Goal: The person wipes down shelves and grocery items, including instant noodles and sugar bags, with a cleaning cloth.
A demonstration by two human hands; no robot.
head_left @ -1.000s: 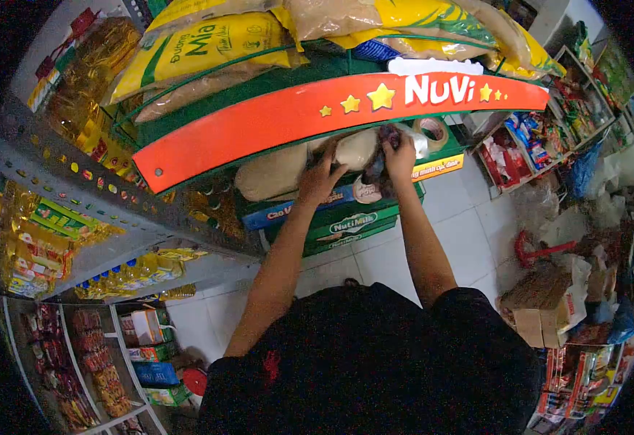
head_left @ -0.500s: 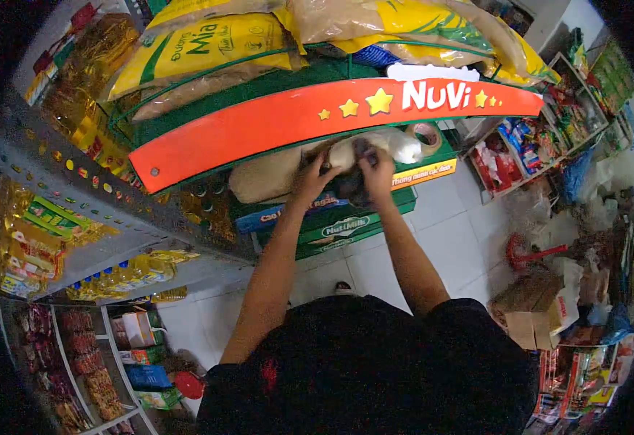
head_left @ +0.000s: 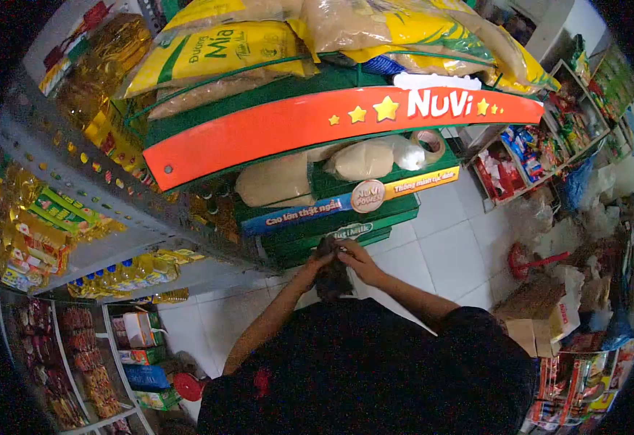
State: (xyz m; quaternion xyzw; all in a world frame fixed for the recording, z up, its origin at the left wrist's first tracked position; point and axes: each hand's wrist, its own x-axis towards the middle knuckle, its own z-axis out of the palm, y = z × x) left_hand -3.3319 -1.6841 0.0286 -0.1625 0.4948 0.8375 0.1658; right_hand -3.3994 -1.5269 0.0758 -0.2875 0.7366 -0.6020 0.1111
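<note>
Close in front of my body, below the green rack, my left hand (head_left: 318, 267) and my right hand (head_left: 357, 259) are together around a dark, crumpled, bag-like item (head_left: 333, 281). Fingers of both hands are closed on it, and its lower part hangs between them. On the rack's shelf behind the orange NuVi sign (head_left: 259, 134) lie a long clear bag of pale brown contents (head_left: 277, 181), a smaller bag of similar contents (head_left: 362, 159), a whitish bag (head_left: 407, 156) and a tape roll (head_left: 430, 145).
Yellow sugar bags (head_left: 237, 51) are piled on the rack's top. A perforated metal shelf (head_left: 150, 181) with oil bottles stands at the left. An open cardboard box (head_left: 538, 319) and a red object (head_left: 531, 261) are on the right.
Both hands have moved from the bags on the shelf down towards my body, with the dark item between them. The smaller bag and the shelf's front labels are now uncovered.
</note>
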